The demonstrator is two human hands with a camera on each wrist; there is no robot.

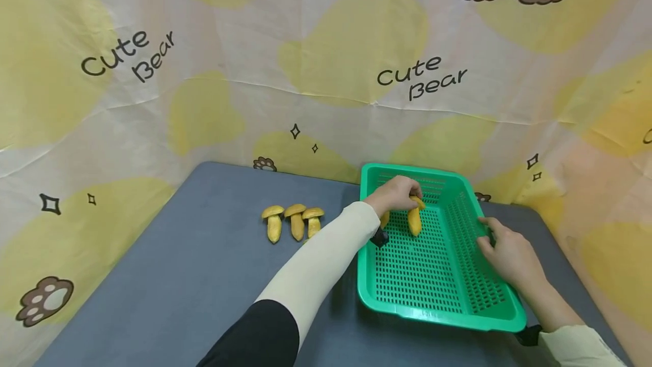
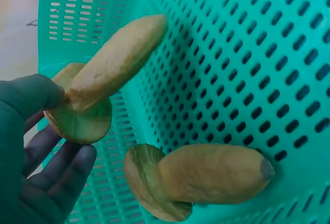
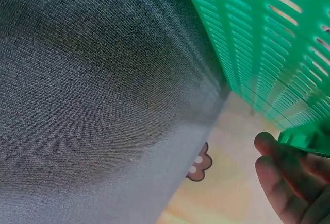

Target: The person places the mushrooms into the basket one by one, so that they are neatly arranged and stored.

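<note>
My left hand (image 1: 397, 194) is inside a green plastic basket (image 1: 415, 313), pinching a yellow-brown mushroom (image 1: 415, 222) near its cap. In the left wrist view the thumb presses where cap and stem meet, and the stem points away from the palm. Beneath it a second mushroom (image 2: 211, 172) lies on its side on the basket floor; the head view shows only part of it beside the wrist. My right hand (image 1: 511, 256) grips the basket's right rim. In the right wrist view its fingers (image 3: 281, 170) lie along the outer side of that rim.
Left of the basket, three mushrooms (image 1: 295, 222) lie in a row on the grey table (image 1: 204, 265), close to my left sleeve. A printed cloth (image 1: 326, 72) hangs behind the table and along its sides. The basket stands near the table's back right.
</note>
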